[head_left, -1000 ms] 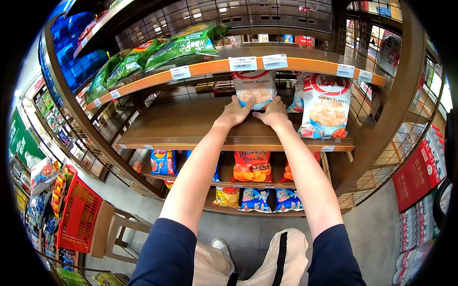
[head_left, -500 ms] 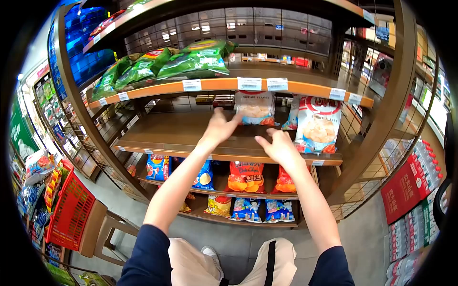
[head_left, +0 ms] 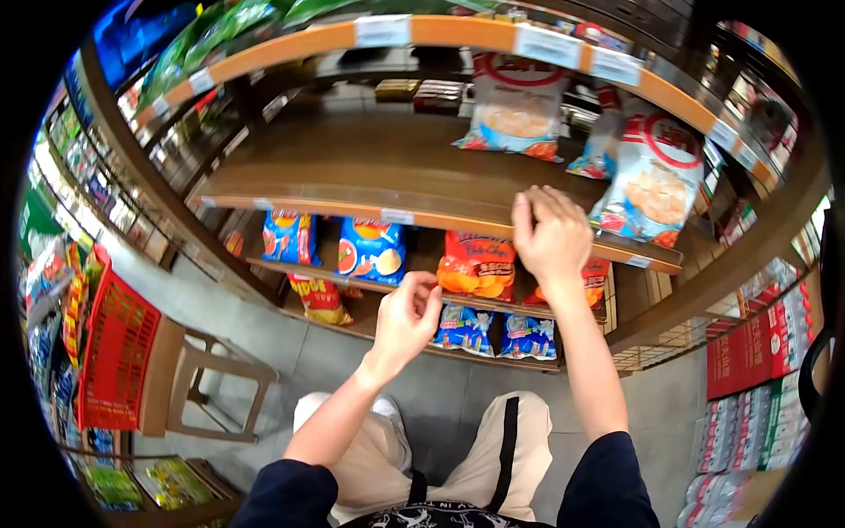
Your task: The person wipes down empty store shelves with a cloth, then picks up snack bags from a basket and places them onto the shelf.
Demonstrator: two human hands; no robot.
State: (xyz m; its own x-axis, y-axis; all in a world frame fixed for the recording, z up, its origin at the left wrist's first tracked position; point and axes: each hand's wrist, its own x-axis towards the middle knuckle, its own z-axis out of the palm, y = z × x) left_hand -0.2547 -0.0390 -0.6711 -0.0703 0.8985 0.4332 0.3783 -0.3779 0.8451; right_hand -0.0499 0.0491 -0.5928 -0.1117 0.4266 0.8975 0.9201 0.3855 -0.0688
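Observation:
My left hand [head_left: 409, 317] hangs in front of the lower shelves, fingers curled loosely and holding nothing, just left of a red chips bag [head_left: 476, 268]. My right hand [head_left: 554, 231] is at the front edge of the brown middle shelf [head_left: 352, 158], fingers extended, with nothing in it. Beyond it, a shrimp flakes bag [head_left: 516, 110] stands toward the back of that shelf. Another shrimp flakes bag [head_left: 653, 180] stands near the right end, with a partly hidden bag [head_left: 601, 145] behind it.
Blue chips bags [head_left: 371, 249] and small blue bags [head_left: 464, 329] fill parts of the lower shelves. A red basket [head_left: 119, 352] of snacks is at the left beside a brown stool [head_left: 220, 387]. Bottled drinks [head_left: 748, 431] are stacked at the right.
Both hands have left the shrimp flakes bag and come back toward me, the left one down to the lower shelves. The view has tilted downward.

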